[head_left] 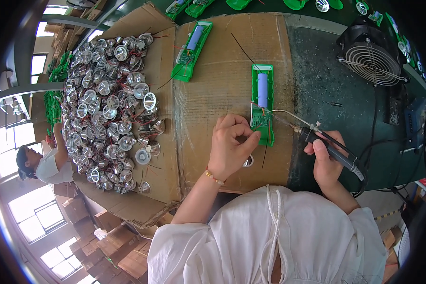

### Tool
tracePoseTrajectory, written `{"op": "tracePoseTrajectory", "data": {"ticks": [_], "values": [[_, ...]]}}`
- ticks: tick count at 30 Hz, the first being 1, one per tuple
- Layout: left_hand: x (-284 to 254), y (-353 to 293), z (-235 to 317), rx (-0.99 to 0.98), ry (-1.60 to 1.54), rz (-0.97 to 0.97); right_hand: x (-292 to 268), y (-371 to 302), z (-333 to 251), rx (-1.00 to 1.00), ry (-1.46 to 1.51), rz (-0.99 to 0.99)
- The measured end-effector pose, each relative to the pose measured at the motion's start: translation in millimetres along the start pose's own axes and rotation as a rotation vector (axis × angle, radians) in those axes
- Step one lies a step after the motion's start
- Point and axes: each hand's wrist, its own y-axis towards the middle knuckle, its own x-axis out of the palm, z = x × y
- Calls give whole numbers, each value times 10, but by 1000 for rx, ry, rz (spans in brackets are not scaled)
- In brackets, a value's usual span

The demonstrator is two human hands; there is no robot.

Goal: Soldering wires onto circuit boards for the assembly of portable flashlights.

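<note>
My right hand point(327, 163) is wrapped round a soldering iron point(340, 156) with a thin curved solder-feed tube fixed along it. The iron's tip points left at the circuit board point(259, 116) in a green plastic housing point(266, 138). A purple cylindrical battery point(262, 90) lies in the housing's upper part, and thin red and black wires run about the board. Beside the housing's lower left edge, my left hand point(232, 146) has thumb and fingers closed in a pinch; what they hold is hidden. A silver reflector cup point(248, 161) shows partly from under that hand.
Many silver reflector cups with wires point(110, 112) are heaped on cardboard at the left. A second green housing with battery point(192, 51) lies beyond my left hand. A round-grilled black fan point(375, 64) stands far right. A person point(49, 161) reaches in at the left.
</note>
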Motion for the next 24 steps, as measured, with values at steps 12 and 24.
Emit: {"op": "tracePoseTrajectory", "data": {"ticks": [12,24], "values": [[-127,436,278,-143,129,-210,-453,249,50,-99,-111,118],[337,3601,625,225,777,146,-508,320,155,-51,-130,78]]}}
